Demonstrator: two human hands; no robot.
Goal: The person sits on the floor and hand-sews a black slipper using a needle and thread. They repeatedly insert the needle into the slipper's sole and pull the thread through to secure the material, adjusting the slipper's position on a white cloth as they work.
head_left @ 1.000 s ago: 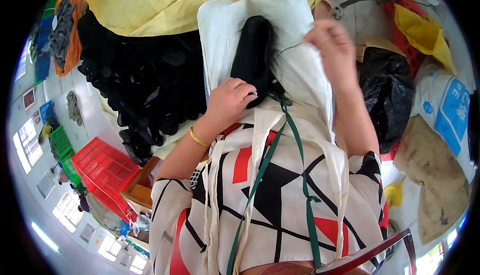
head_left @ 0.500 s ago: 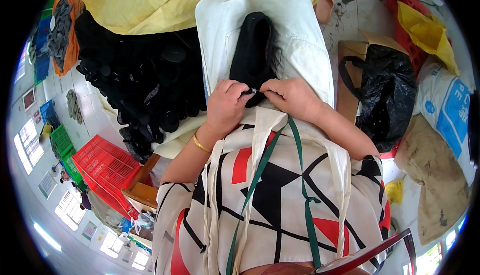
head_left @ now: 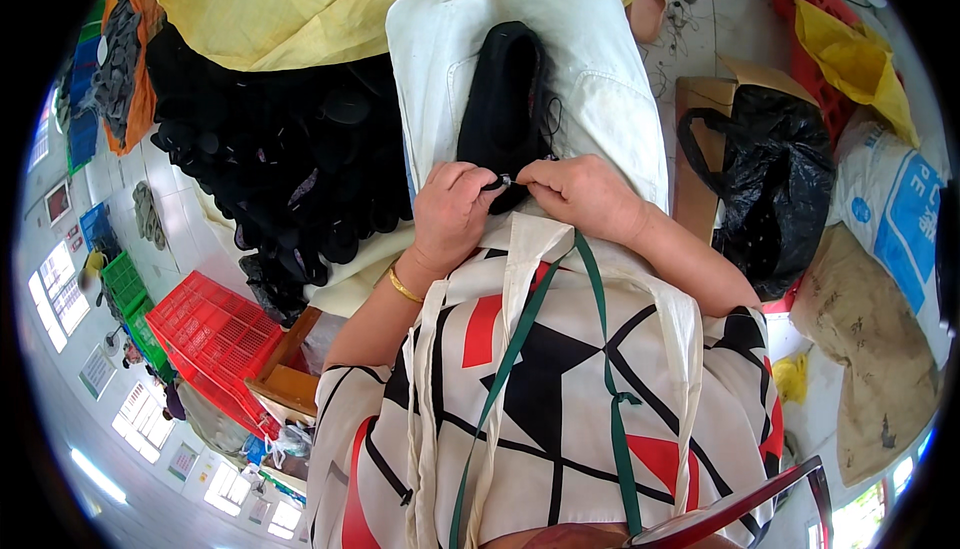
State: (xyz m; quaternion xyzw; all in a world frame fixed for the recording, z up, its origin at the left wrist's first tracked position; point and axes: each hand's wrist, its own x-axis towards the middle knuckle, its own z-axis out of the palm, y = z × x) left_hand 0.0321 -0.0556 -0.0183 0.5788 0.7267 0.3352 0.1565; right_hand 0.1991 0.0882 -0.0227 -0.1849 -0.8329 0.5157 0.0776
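A black cloth shoe lies lengthwise on a white cloth in front of me, its opening facing up. Thin dark thread trails along its right side. At the near end of the shoe, my left hand pinches a small black strip with a pale, shiny bit on it. My right hand is closed in a pinch at the right end of that shiny bit. Whatever lies between the right fingertips is too small to name.
A heap of black shoes lies to the left, below a yellow sheet. On the right stand a cardboard box with a black plastic bag and several sacks. Red crates are at the lower left.
Both hands hold nearly the same pinch at the near end of the shoe. The shoe and the white cloth have shifted very slightly to the left in the picture.
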